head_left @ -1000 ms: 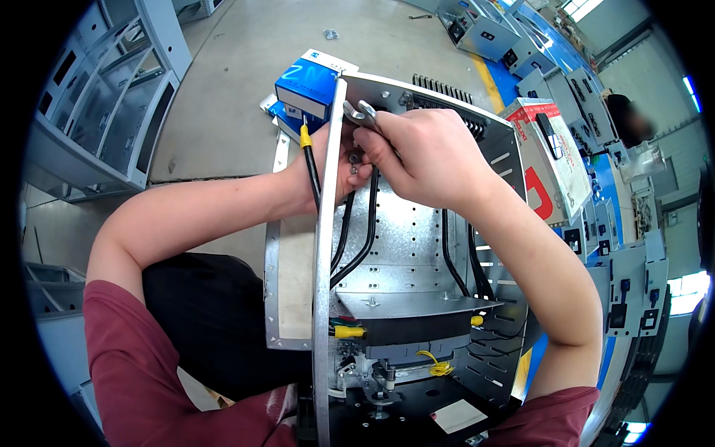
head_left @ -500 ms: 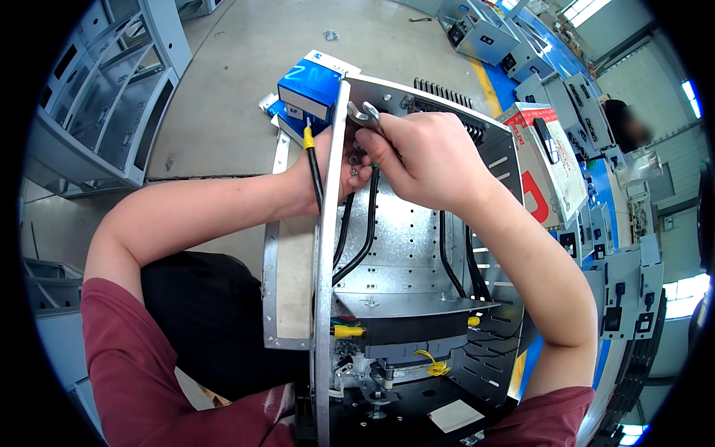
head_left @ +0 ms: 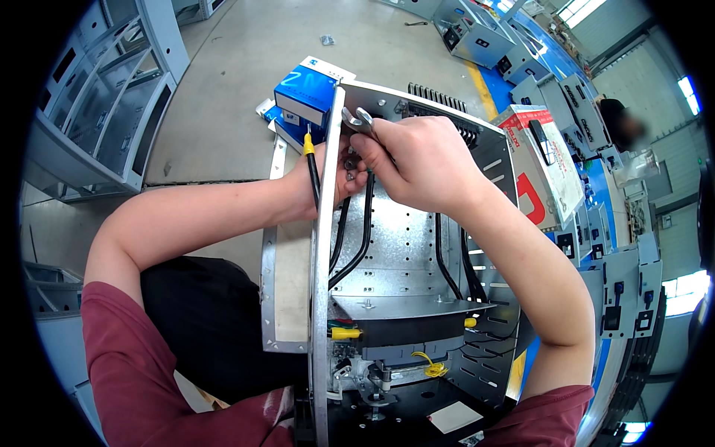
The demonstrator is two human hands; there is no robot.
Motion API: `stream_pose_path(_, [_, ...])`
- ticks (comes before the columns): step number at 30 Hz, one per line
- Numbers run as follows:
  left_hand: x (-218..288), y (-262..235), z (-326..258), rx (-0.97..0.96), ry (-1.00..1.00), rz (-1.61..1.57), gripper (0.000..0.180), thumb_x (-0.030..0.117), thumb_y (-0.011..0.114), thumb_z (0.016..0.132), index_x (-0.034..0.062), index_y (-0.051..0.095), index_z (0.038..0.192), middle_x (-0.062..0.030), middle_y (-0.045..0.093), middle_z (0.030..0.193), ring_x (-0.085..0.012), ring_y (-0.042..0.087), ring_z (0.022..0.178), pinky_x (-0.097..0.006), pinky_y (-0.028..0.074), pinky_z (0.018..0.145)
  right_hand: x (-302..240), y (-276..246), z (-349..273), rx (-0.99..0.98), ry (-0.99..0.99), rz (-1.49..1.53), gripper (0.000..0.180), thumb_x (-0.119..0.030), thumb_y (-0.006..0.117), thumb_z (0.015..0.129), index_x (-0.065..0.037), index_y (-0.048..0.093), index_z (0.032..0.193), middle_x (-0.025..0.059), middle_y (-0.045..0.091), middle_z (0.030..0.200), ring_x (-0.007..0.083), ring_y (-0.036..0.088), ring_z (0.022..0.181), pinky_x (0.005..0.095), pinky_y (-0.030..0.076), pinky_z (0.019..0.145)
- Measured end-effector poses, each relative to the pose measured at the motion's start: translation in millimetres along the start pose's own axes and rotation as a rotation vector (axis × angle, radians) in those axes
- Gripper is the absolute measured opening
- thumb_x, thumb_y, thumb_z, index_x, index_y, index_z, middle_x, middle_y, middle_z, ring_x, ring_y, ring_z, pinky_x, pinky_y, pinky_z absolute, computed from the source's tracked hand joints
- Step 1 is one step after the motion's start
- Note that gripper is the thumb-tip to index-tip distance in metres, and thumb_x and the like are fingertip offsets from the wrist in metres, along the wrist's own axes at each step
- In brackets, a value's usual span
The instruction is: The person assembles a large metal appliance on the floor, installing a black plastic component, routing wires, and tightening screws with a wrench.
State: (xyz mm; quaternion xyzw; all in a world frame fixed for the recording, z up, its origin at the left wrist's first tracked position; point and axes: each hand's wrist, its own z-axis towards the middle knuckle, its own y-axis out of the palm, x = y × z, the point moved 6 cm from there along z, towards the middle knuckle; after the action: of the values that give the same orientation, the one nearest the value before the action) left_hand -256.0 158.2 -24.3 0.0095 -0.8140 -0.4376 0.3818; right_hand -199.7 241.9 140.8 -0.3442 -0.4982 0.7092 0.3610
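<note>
Factory floor: concrete floor [head_left: 223, 67], rows of grey metal cabinets [head_left: 477, 30].

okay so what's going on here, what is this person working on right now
A person is working inside an open sheet-metal cabinet on a workshop floor. Their right hand grips a small metal wrench near the top of the perforated back panel. The left hand reaches around the cabinet's side wall to the same spot, beside a black cable with a yellow tip. More black cables hang down the panel. Blue boxes lie on the floor behind.
</note>
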Motion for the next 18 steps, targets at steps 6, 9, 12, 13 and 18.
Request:
stream_pose_path(6, [2.3,1.9,-3.2,-0.077,-0.014,-0.038,0.025,0.031,0.051,0.11,0.0083,0.057,0.101,-0.0023,0.055,0.09,-0.0099,0.059,0.075,-0.024,0.058,0.066,-0.2,-0.3,-0.3,0.02,-0.006,0.021,0.028,-0.028,0.061,0.1,-0.006,0.068,0.084,0.0132,0.066,0.066,0.0365,0.067,0.064,0.0468,0.053,0.06])
stream_pose_path(9, [-2.2,-2.7,2.6,-0.071,-0.023,-0.032,0.023,0.029,0.052,0.109,0.0083,0.057,0.101,-0.0024,0.055,0.09,-0.0104,0.058,0.075,-0.023,0.057,0.065,-1.6,-0.9,-0.5,0.045,-0.026,0.031,0.029,-0.024,0.064,0.101,-0.005,0.064,0.08,0.0144,0.063,0.064,0.0376,0.065,0.061,0.0464,0.049,0.056])
stream_pose_path(12, [0.1,1.2,0.4,-0.057,-0.021,-0.056,0.021,0.027,0.053,0.108,0.0084,0.057,0.1,-0.0025,0.055,0.089,-0.0103,0.058,0.075,-0.023,0.056,0.065,-0.5,-0.9,-0.5,0.029,-0.015,0.022,0.028,-0.026,0.062,0.101,-0.006,0.066,0.082,0.0137,0.065,0.065,0.0368,0.066,0.062,0.0465,0.051,0.058])
stream_pose_path(13, [2.9,4.3,-3.6,-0.064,-0.018,-0.08,0.02,0.026,0.054,0.108,0.0086,0.057,0.099,-0.0025,0.055,0.089,-0.0101,0.057,0.075,-0.022,0.056,0.065,0.1,-1.0,-0.5,0.012,-0.006,0.014,0.028,-0.028,0.06,0.101,-0.006,0.068,0.084,0.013,0.066,0.066,0.036,0.067,0.063,0.0467,0.052,0.06])
stream_pose_path(18, [0.9,3.1,-3.5,-0.006,0.008,-0.041,0.022,0.029,0.055,0.108,0.0089,0.058,0.099,-0.0024,0.054,0.089,-0.0098,0.058,0.076,-0.022,0.056,0.066,-0.1,0.2,0.2,-0.01,0.001,0.01,0.03,-0.03,0.058,0.101,-0.008,0.07,0.087,0.0123,0.068,0.067,0.0353,0.068,0.064,0.0464,0.054,0.062])
